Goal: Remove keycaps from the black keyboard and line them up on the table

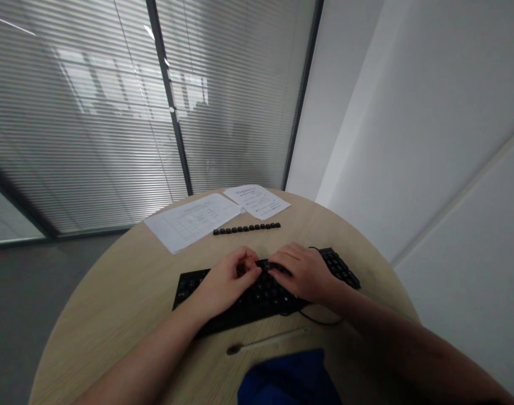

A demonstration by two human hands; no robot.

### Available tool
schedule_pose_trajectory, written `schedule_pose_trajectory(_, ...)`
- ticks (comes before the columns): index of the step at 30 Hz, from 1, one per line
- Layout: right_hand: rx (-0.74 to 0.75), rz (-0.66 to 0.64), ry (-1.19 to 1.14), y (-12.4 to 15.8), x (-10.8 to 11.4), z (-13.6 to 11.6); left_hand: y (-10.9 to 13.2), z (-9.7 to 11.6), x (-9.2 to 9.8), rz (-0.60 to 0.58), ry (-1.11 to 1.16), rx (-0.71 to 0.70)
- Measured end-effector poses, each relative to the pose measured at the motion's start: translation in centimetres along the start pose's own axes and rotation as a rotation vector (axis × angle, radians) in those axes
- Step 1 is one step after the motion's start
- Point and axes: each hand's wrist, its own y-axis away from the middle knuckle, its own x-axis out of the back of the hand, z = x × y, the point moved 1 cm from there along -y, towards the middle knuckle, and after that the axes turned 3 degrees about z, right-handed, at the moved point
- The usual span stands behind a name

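Observation:
A black keyboard (189, 287) lies across a round wooden table (126, 292). My left hand (227, 281) rests over its middle with the fingers curled in a pinch near the upper key rows; what they hold is hidden. My right hand (305, 273) lies on the keyboard just right of it, fingers bent down onto the keys and touching the left fingertips. Beyond the keyboard a row of loose black keycaps (246, 228) is lined up on the table.
Two printed paper sheets (198, 219) (257, 201) lie at the table's far side. A thin pale tool with a dark tip (267, 341) and a blue cloth (288, 379) lie near me. A black cable (320, 322) loops from the keyboard. Blinds and a white wall stand behind.

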Motion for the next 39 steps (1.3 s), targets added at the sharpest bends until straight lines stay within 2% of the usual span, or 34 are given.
schedule_pose_trajectory(3, -0.235, -0.051, 0.037, -0.8, 0.5, 4.6, -0.1, -0.3, 1.3, 0.062, -0.303, -0.049)
schedule_pose_trajectory(7, -0.589, -0.351, 0.042, -2.2, -1.0, 13.1, -0.5, -1.4, 2.8, 0.07, -0.516, -0.099)
schedule_pose_trajectory(9, -0.613, -0.407, 0.033, -2.9, -2.5, 16.4, -0.6, -1.9, 3.1, 0.066, -0.555, -0.105)
schedule_pose_trajectory(12, -0.628, -0.436, 0.007, -3.6, -4.9, 19.5, -0.7, -2.2, 3.3, 0.064, -0.587, -0.088)
schedule_pose_trajectory(16, -0.637, -0.432, -0.065, -4.3, -7.3, 21.1, -0.7, -2.3, 3.6, 0.121, -0.598, -0.026)
schedule_pose_trajectory(20, -0.635, -0.447, -0.149, -4.6, -8.4, 21.9, -0.8, -2.4, 3.9, 0.138, -0.615, -0.008)
schedule_pose_trajectory(27, -0.625, -0.475, -0.217, -4.2, -8.6, 22.5, -0.8, -2.3, 4.0, 0.102, -0.595, -0.005)
schedule_pose_trajectory(39, -0.593, -0.472, -0.192, -4.0, -8.9, 23.1, -0.8, -2.2, 3.6, 0.057, -0.622, 0.002)
